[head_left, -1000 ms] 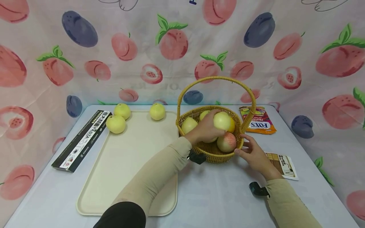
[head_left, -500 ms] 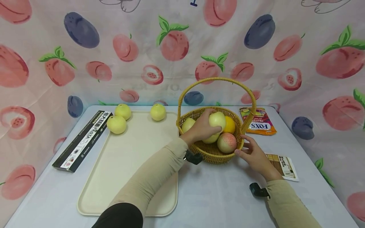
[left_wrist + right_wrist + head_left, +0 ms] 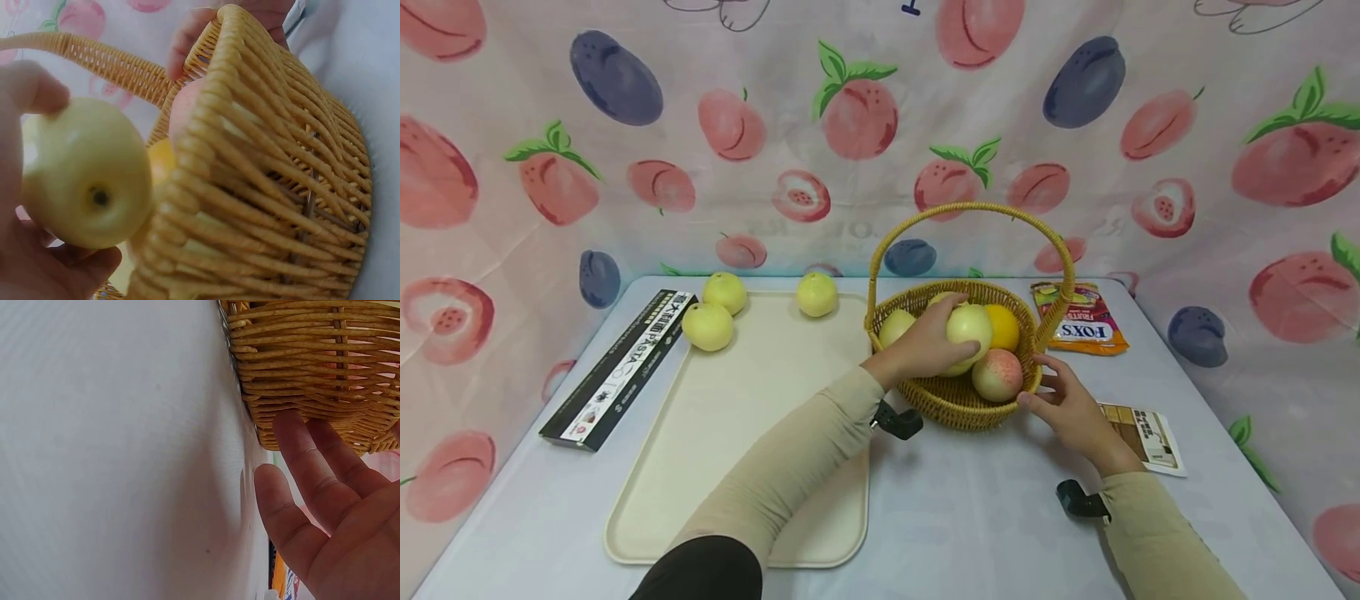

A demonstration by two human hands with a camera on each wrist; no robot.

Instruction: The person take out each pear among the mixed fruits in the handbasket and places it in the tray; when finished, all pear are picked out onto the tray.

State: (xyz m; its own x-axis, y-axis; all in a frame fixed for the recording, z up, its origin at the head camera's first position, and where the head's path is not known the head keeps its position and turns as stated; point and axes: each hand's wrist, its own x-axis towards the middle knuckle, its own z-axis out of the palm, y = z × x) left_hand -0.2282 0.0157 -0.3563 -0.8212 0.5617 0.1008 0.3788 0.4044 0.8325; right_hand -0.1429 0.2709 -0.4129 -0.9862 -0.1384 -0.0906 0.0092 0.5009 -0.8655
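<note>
From where I'm standing, the left hand [image 3: 925, 342] is gripping a pale yellow-green fruit [image 3: 970, 332], thumb and fingers curling round it, and that fruit is sitting over the opening of the wicker basket [image 3: 966, 417]. The right hand [image 3: 1067, 408] is touching the basket's right side, its fingers lying fairly straight against the weave, seemingly steadying it. Handling this well is calling, I'd judge, for an even, gentle hold, with the fruit staying clear of its neighbours and the right hand pressing just enough to stop the basket tipping. Whether the fruit is touching what's beneath, I'm not able to tell.

Inside the basket, an orange [image 3: 1004, 327] and a blushed peach [image 3: 997, 375] are crowding the held fruit on its right, and paler fruits are lying under and left of it, partly hidden by the hand. The tall handle [image 3: 970, 206] is arching over the basket, so fruit and wrist are needing room below it.

Left of the basket, a cream tray [image 3: 730, 417] is lying under the left forearm, with three pale fruits [image 3: 708, 327] resting around its back edge and a pasta box [image 3: 617, 371] lying beyond. Right of the basket, a Fox's packet [image 3: 1078, 325] and a flat packet [image 3: 1150, 437] are lying, the latter partly covered by the right hand.
</note>
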